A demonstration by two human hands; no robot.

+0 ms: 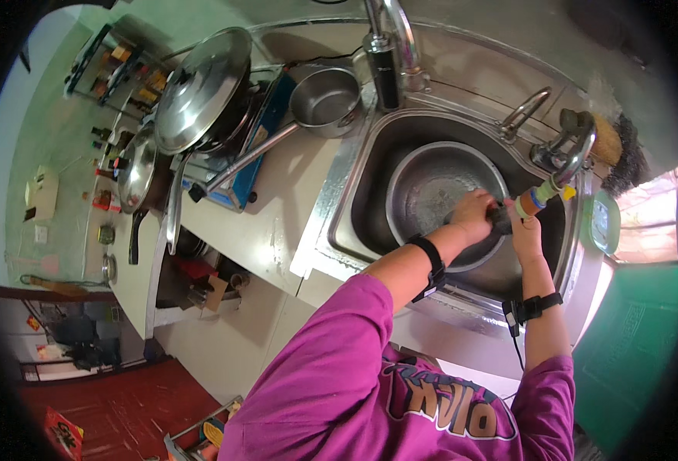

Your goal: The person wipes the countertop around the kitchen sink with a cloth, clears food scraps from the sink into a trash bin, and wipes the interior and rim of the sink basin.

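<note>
A round metal basin [425, 173] sits in the stainless steel sink [368, 190]. Over the basin's right part, my left hand [473, 216] is bent around a small dark object [499, 220], too blurred to name. My right hand [525, 235] grips the same object from the other side, its fingers just below the faucet's outlet. That faucet [582, 151] ends in a green, orange and blue nozzle piece [532, 201]. Whether water is running cannot be told. Black straps with small devices circle both wrists.
Left of the sink are a long-handled saucepan [324, 104], a blue-sided gas stove [270, 129] with a lidded wok [201, 92], and a lidded frying pan [138, 173]. Further faucets line the sink's back. A brown scrubber [607, 138] and a green-rimmed container [604, 222] are at right.
</note>
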